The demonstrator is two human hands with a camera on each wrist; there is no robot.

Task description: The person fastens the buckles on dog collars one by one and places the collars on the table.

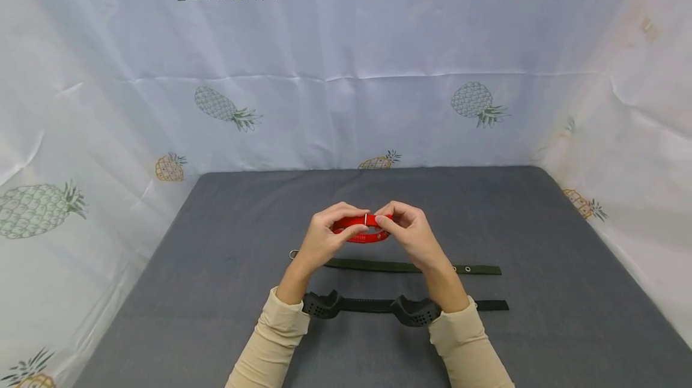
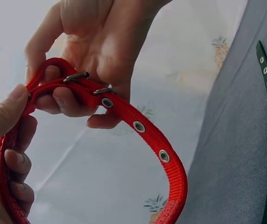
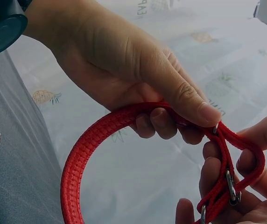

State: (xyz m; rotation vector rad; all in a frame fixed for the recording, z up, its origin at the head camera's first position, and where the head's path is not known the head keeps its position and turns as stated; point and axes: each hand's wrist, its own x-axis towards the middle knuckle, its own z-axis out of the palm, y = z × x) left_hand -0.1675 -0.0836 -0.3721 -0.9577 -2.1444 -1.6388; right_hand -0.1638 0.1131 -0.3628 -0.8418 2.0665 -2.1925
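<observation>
Your left hand [image 1: 323,238] and right hand [image 1: 409,233] meet above the middle of the tabletop [image 1: 216,292], both closed on the red collar [image 1: 363,229], which is held in the air as a loop. The right-wrist view shows your left thumb pressing the webbing against curled fingers; the left-wrist view shows your right hand pinching the strap right at the metal buckle [image 2: 76,76], with the eyelets [image 2: 138,126] running off along the free length. By the look of it you are working the strap at the buckle, fastening or loosening it. The next move likely calls for holding the buckle steady while the other hand feeds the webbing. Below your wrists lie a dark green collar [image 1: 411,267] and, nearer you, a black strap [image 1: 373,305].
</observation>
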